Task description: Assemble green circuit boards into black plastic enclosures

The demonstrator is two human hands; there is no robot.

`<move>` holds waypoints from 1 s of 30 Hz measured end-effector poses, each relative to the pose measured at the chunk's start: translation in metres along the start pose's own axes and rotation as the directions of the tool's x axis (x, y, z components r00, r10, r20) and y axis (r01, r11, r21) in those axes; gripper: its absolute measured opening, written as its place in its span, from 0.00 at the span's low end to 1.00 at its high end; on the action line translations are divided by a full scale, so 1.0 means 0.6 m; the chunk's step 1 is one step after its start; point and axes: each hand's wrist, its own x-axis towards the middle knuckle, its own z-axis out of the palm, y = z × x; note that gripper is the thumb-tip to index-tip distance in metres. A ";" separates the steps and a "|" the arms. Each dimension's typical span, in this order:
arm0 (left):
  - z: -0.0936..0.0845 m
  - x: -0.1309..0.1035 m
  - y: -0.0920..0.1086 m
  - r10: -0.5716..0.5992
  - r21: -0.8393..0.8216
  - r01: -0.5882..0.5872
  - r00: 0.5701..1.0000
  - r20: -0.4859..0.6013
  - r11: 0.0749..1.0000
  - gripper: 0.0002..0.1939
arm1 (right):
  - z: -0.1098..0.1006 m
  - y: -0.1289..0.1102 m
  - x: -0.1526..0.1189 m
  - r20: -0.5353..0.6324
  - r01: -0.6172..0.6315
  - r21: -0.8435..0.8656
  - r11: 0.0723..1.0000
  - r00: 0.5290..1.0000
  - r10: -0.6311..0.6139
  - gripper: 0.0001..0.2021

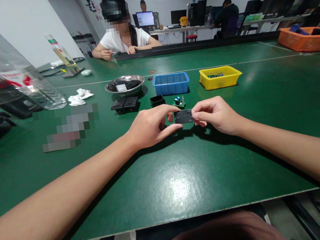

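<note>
A flat black plastic piece (183,117) is held just above the green table (168,175), between my two hands. My left hand (155,125) grips its left end between thumb and fingers. The fingertips of my right hand (215,115) pinch its right edge. Right behind the piece lies a small green circuit board (179,102) with upright components. An open black box (157,100) stands left of the board, and black plastic parts (125,105) lie farther left.
Behind the hands stand a metal bowl (125,86) of black parts, a blue bin (171,84) and a yellow bin (220,77) with boards. Bottles (34,80) and crumpled tissue (80,96) are at left, an orange basket (308,39) far right. A person sits opposite.
</note>
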 end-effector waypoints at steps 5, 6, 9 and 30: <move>-0.001 0.000 0.001 0.007 0.003 -0.007 1.000 0.001 1.000 0.16 | 0.001 -0.001 0.002 -0.009 -0.021 -0.024 0.999 1.000 0.021 0.08; -0.001 0.000 0.001 0.012 0.007 -0.012 1.000 -0.002 1.000 0.16 | 0.002 -0.001 0.002 -0.009 -0.027 -0.025 0.999 1.000 0.027 0.08; -0.001 0.000 0.000 0.025 0.022 -0.025 1.000 -0.014 0.999 0.15 | 0.003 -0.001 0.002 -0.003 -0.056 -0.006 0.998 0.998 0.056 0.09; 0.007 0.013 0.011 -0.496 -0.742 0.496 0.831 0.253 0.452 0.21 | 0.000 0.002 0.002 -0.027 -0.069 0.080 0.994 0.997 0.071 0.17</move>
